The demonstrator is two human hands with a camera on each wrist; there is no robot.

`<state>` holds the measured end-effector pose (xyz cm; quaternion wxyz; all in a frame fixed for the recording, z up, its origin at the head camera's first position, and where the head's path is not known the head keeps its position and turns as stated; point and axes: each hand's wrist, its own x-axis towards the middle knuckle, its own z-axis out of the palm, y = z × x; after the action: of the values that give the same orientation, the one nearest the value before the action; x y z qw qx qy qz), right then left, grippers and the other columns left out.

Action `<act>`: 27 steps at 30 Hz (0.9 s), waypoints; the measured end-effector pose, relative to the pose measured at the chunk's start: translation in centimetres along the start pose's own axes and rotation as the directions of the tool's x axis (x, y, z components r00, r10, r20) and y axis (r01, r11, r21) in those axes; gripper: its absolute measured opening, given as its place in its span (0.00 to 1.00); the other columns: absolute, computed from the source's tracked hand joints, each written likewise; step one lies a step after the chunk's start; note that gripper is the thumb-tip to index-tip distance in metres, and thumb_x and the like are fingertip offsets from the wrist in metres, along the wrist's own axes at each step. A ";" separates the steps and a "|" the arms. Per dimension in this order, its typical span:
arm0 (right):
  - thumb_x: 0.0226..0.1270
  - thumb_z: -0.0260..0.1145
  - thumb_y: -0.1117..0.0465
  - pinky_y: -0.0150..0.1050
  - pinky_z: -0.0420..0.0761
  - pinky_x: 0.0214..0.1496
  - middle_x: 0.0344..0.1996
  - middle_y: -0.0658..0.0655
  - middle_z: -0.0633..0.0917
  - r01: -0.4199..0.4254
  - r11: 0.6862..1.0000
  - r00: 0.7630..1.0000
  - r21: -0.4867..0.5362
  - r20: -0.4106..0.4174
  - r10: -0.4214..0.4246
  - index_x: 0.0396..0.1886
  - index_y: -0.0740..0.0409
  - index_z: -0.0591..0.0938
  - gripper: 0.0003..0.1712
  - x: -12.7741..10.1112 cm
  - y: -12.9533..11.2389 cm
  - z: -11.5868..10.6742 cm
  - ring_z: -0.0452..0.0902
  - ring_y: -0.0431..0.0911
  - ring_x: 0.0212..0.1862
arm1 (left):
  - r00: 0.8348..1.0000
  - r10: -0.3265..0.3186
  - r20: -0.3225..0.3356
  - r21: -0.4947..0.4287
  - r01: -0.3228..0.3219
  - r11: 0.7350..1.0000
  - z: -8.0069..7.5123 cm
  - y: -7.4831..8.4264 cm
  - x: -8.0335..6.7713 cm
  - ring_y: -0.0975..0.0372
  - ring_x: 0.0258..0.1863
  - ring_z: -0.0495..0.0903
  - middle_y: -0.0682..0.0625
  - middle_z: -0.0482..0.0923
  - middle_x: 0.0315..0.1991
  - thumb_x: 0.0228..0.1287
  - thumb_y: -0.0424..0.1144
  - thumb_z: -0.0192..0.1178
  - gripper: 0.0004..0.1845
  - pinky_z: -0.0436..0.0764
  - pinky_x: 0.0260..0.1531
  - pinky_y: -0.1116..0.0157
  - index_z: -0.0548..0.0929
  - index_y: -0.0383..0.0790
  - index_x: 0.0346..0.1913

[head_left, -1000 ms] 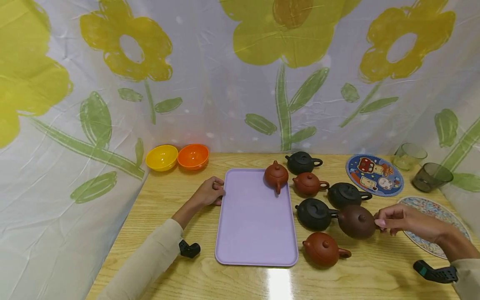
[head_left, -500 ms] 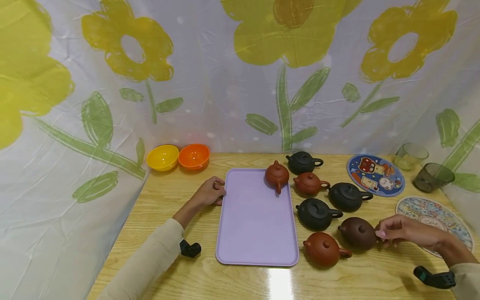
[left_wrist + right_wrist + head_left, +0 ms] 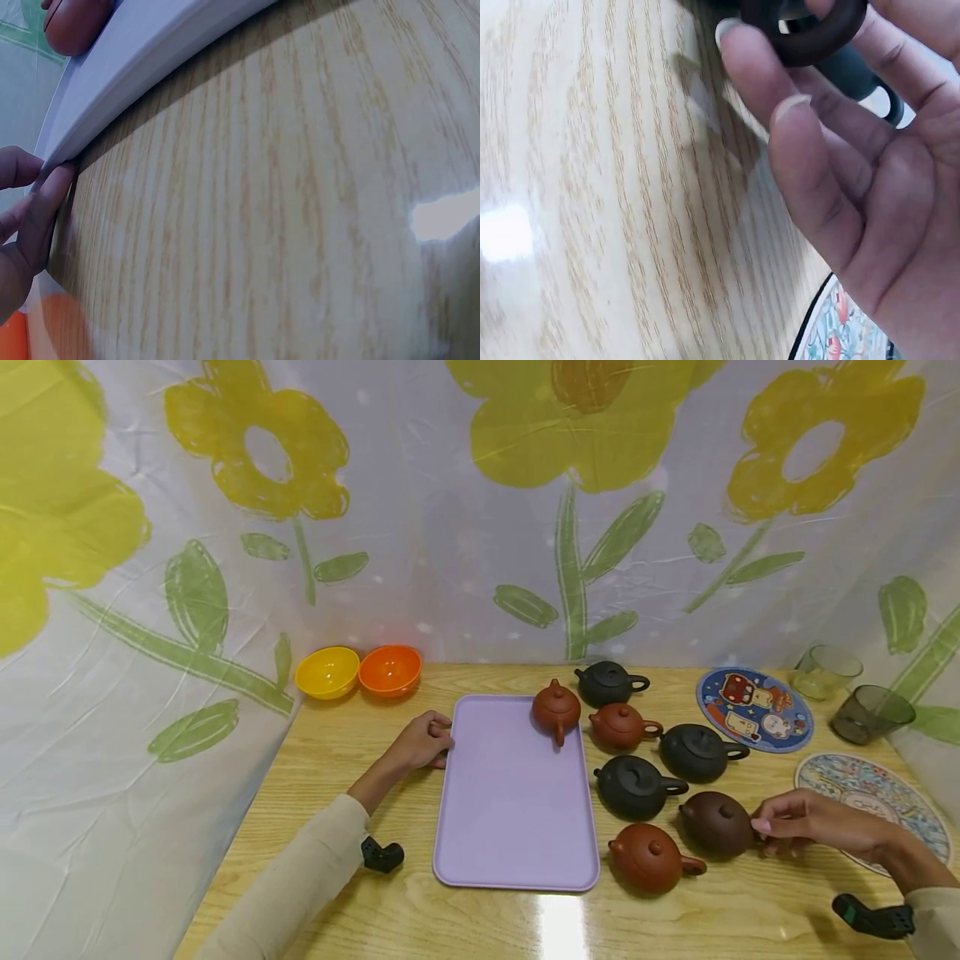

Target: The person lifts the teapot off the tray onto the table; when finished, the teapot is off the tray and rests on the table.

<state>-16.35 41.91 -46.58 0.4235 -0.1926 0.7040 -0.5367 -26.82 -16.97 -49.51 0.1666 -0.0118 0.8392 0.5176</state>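
My left hand (image 3: 417, 747) pinches the left rim of a lilac tray (image 3: 516, 810), thumb and fingers at its edge in the left wrist view. On the right, my right hand (image 3: 828, 828) holds a dark brown teapot (image 3: 711, 827) by its handle (image 3: 819, 46), and the pot appears to sit on the table. A reddish-brown teapot (image 3: 557, 708) stands on the tray's far right corner. Beside the tray are a second reddish-brown teapot (image 3: 617, 727), a third one (image 3: 647, 860) nearer the front, and black teapots (image 3: 630, 789), spouts pointing left.
Yellow (image 3: 327, 673) and orange (image 3: 391, 672) bowls stand at the back left. At the right lie a blue round mat (image 3: 795, 727) and a patterned mat (image 3: 911, 802). Two tinted glasses, one greenish (image 3: 828, 672) and one grey (image 3: 873, 714), stand beyond them. A flowered curtain (image 3: 420, 543) hangs behind.
My right hand has brought the dark brown teapot nearer the front, clear of the black teapots, and its position then holds. My left hand stays at the tray's rim.
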 end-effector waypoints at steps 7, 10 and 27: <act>0.82 0.44 0.65 0.47 0.82 0.34 0.40 0.59 0.86 -0.027 0.999 0.998 -0.044 -0.064 0.024 0.48 0.73 0.80 0.19 -0.5 0.1 0.4 0.81 0.49 0.35 | 1.000 -0.007 0.007 -0.007 0.007 1.000 0.0 0.0 0.0 0.59 0.31 0.80 0.41 0.76 0.44 0.68 0.31 0.60 0.19 0.88 0.31 0.65 0.71 0.35 0.60; 0.82 0.45 0.65 0.46 0.82 0.33 0.40 0.58 0.87 -0.024 0.998 0.995 -0.058 -0.093 0.018 0.48 0.71 0.82 0.19 -0.6 0.2 0.5 0.81 0.50 0.34 | 1.000 -0.002 0.009 -0.010 0.002 1.000 -0.1 0.0 0.0 0.59 0.31 0.80 0.41 0.76 0.44 0.68 0.31 0.60 0.20 0.88 0.31 0.65 0.71 0.34 0.60; 0.81 0.52 0.49 0.44 0.82 0.36 0.40 0.59 0.82 -0.262 0.938 0.802 -0.226 -0.592 0.082 0.60 0.68 0.76 0.26 -1.7 -2.1 2.2 0.79 0.51 0.37 | 1.000 0.000 0.007 -0.001 0.000 1.000 -0.1 -0.1 0.2 0.59 0.31 0.80 0.41 0.76 0.44 0.68 0.30 0.60 0.20 0.88 0.31 0.65 0.71 0.34 0.60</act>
<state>-13.99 41.12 -44.07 0.2052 -0.0179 0.8855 -0.4165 -26.96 -17.08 -49.64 0.1695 -0.0103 0.8383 0.5181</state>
